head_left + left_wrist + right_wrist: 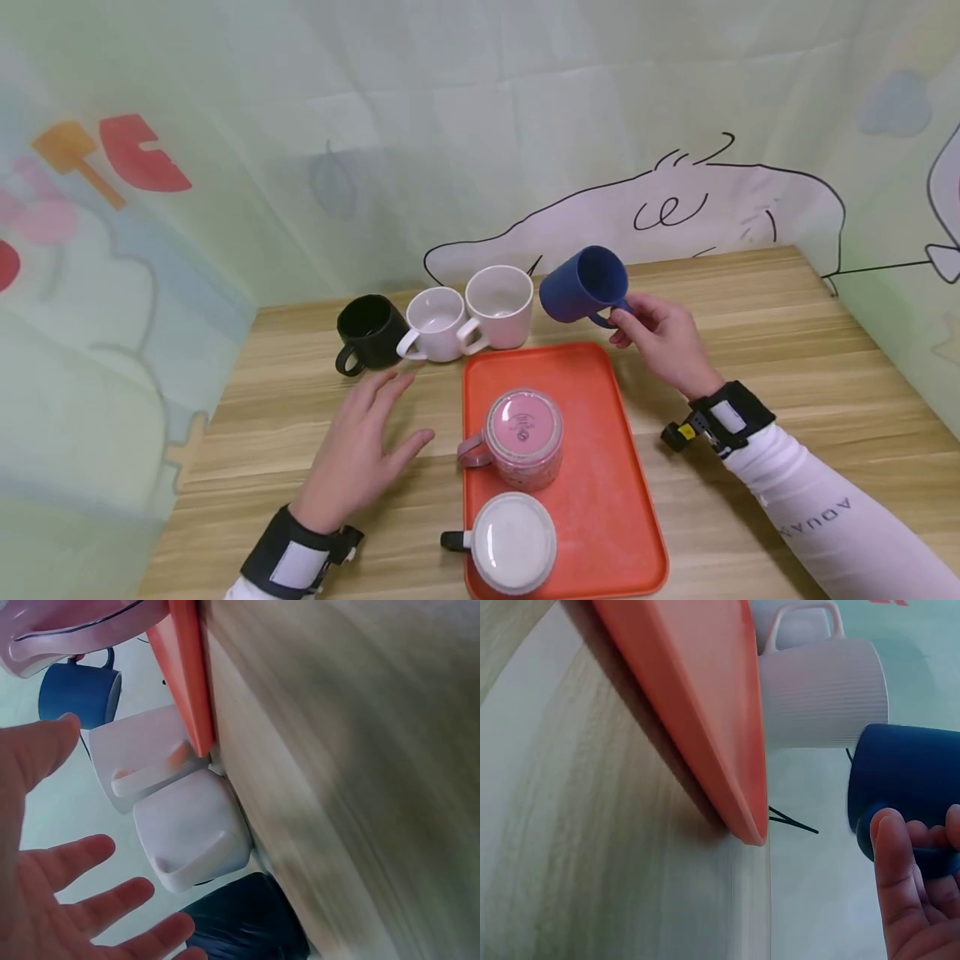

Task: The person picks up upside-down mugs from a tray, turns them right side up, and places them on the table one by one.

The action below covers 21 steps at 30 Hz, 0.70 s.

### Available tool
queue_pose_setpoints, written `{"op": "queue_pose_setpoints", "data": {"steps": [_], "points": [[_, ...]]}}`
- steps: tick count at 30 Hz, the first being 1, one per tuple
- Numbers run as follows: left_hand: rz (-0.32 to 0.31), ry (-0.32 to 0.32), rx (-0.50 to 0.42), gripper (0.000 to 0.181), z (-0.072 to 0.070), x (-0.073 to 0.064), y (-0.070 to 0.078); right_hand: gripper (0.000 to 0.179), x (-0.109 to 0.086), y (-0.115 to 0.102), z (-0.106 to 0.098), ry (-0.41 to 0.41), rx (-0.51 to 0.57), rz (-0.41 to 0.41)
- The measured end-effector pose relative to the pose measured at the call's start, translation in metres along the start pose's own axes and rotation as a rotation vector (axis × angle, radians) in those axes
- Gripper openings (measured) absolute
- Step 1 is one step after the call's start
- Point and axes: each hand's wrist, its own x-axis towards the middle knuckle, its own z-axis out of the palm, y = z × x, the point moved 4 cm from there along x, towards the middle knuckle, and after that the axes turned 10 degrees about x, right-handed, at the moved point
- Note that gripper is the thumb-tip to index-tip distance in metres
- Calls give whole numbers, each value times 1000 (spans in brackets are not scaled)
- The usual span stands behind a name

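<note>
Near orange tray (600, 467): black mug (388, 342), two white mugs (506, 323). Pink mug (522, 429): base in head view only. Right hand (663, 342) grips blue mug (566, 293); left hand (352, 454) empty, spread.

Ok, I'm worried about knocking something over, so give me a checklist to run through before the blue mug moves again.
1. Right hand has the blue mug by its handle: ok.
2. Blue mug upright: not ok, it is tilted in the air.
3. Left hand free to help: ok, it holds nothing.
4. Black mug, smaller white mug and larger white mug standing upright: ok.
5. Pink mug base up on the orange tray: ok.
6. Blue mug empty: cannot tell, its inside is too dark.
</note>
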Motion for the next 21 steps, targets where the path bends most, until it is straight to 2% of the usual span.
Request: {"op": "queue_pose_setpoints", "data": {"steps": [6,15,21], "points": [[-21,-24,50,82,4,-6,-3,21,3,1,3,-6,-56,6],[-84,-103,117,86,8,-12,-7,17,5,7,8,-26,-146,11],[-94,-118,156,89,9,-15,-10,14,7,11,12,-28,-188,5]]}}
